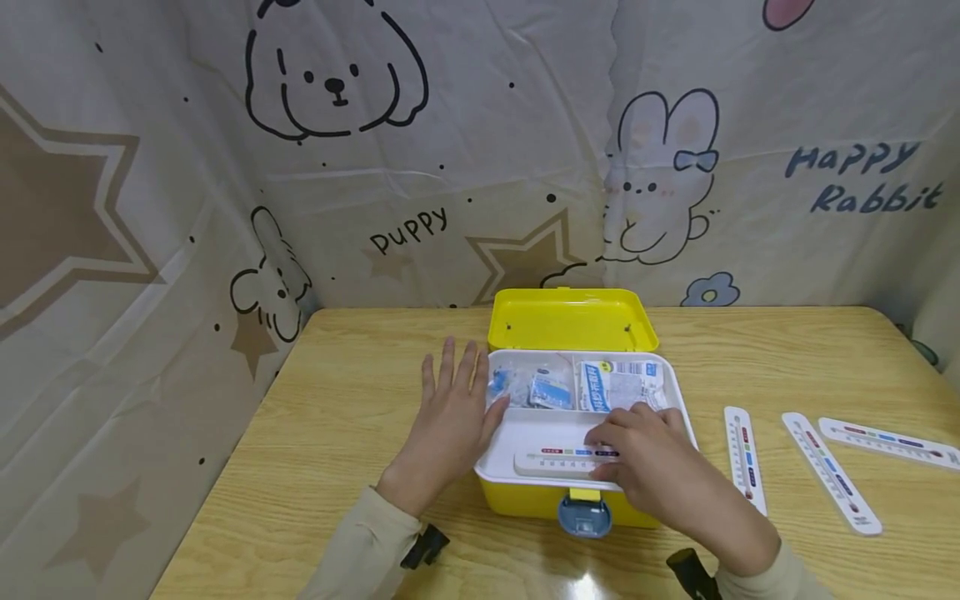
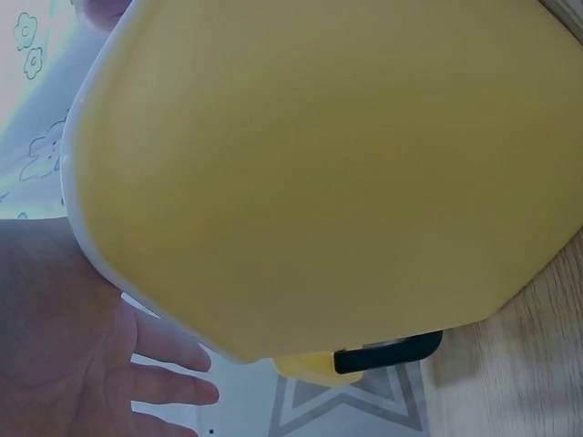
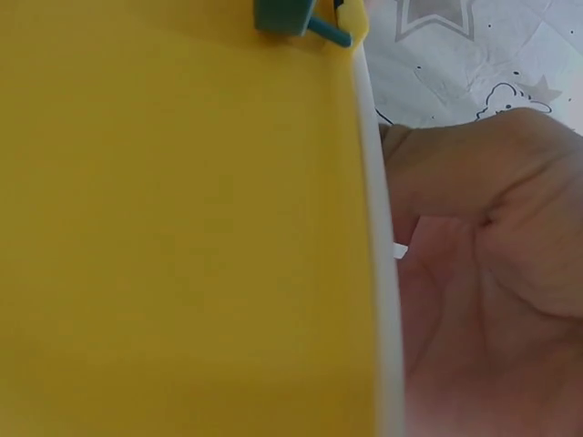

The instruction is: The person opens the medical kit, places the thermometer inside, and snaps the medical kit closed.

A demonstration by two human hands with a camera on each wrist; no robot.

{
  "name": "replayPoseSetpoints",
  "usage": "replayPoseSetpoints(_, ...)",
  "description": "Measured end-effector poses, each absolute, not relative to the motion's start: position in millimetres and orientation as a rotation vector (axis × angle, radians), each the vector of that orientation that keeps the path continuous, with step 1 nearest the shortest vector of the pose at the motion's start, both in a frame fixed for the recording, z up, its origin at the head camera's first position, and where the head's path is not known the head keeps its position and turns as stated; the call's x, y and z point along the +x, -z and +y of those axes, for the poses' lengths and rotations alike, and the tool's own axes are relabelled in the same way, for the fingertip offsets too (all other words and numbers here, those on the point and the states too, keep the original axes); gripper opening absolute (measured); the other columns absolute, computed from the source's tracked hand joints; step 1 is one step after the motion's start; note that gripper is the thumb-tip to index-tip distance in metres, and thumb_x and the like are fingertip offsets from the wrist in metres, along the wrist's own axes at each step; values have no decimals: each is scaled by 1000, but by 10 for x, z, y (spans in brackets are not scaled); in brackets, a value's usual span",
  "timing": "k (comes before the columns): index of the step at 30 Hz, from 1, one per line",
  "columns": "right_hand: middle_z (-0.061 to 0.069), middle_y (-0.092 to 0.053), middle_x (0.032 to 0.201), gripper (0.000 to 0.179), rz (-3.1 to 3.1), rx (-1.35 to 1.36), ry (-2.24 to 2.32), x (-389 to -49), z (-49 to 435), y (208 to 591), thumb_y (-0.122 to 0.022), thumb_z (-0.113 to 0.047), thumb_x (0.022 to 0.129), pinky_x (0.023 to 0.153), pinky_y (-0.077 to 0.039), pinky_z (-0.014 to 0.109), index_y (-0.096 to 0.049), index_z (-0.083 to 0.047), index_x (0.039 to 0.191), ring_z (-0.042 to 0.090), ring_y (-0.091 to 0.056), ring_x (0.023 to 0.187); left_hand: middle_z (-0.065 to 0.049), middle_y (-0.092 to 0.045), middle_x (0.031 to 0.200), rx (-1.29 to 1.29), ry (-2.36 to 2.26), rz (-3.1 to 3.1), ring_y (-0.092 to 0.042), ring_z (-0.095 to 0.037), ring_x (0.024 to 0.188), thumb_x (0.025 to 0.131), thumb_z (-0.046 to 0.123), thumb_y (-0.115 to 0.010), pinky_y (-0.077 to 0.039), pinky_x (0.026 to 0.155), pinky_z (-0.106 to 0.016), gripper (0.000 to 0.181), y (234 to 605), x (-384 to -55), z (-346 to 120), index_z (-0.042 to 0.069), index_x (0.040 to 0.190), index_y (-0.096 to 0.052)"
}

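A yellow first-aid box (image 1: 517, 502) stands with its lid (image 1: 573, 318) raised at the back. Its white tray (image 1: 517, 429) has a front compartment where a white thermometer strip (image 1: 562, 462) lies lengthwise. My right hand (image 1: 652, 467) reaches over the tray's right side and pinches the strip's right end between thumb and fingers, covering that end. At the left rim is my left hand (image 1: 453, 417), fingers straight and spread, thumb over the edge. In the left wrist view, the box wall (image 2: 319, 182) hides part of that hand (image 2: 64, 337).
Three more thermometer strips lie on the wooden table right of the box: one beside it (image 1: 745, 458), one slanted (image 1: 831, 473) and one farther right (image 1: 892, 440). Bagged supplies (image 1: 551, 389) and a gauze packet (image 1: 596, 387) fill the rear compartments. A blue-grey latch (image 1: 585, 517) hangs in front.
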State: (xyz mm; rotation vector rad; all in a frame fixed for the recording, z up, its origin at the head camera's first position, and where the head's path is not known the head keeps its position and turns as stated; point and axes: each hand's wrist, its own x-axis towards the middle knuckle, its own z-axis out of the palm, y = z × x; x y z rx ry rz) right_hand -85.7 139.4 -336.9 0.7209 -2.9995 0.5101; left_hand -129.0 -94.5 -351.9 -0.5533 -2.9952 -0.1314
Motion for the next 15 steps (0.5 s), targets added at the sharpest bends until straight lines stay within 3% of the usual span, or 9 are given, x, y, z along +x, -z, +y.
replayPoseSetpoints(6,-5,-67,100,17,-3020,794,-608,-900,1430,3373,-79,-21,79,77,-36,41,-74,-22,95,22,-59,98,-22,-24,155,-563,122,-2986,-8,-43,145,102,41,-43,-12,115,-56,66,3526,-1284,-951,-3,149,-30)
replayPoseSetpoints(15,-9,-66,92,10,-2934,967,-727,-919,1461,3387,-70,-20,89,74,-51,34,-75,-16,96,12,-61,85,-21,-23,156,-556,146,-2998,-6,-41,145,102,42,-42,-10,115,-57,66,3510,-1279,-950,-3,149,-30)
